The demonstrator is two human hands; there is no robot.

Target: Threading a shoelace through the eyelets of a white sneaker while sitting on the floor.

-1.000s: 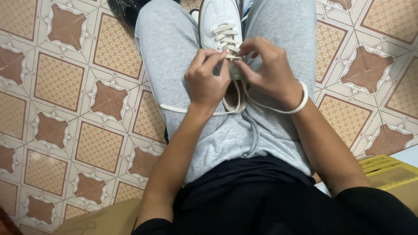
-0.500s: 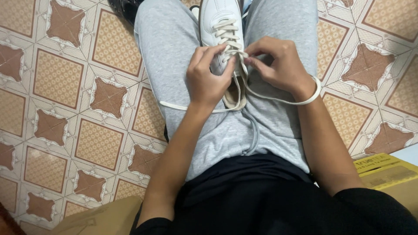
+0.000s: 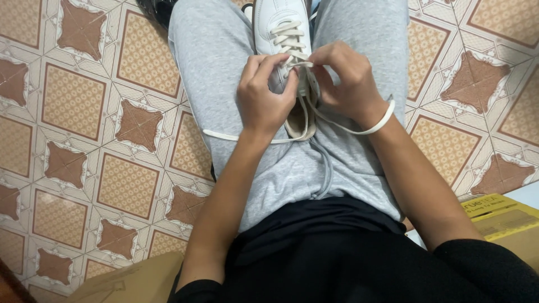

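While hands (image 3: 297, 92) pinch flat cream lace (image 3: 292, 63), smooth white shoe (image 3: 278, 22) rests.

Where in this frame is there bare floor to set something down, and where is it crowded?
Bare tiled floor spreads beyond the left thigh, and another patch beyond the right thigh, above the yellow box. The lap is crowded: both hands, left and right, pinch the lace over the white shoe between the thighs.

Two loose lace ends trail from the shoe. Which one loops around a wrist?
The lace end on the right: it curves around the right hand's wrist. The other end lies flat across the left thigh.
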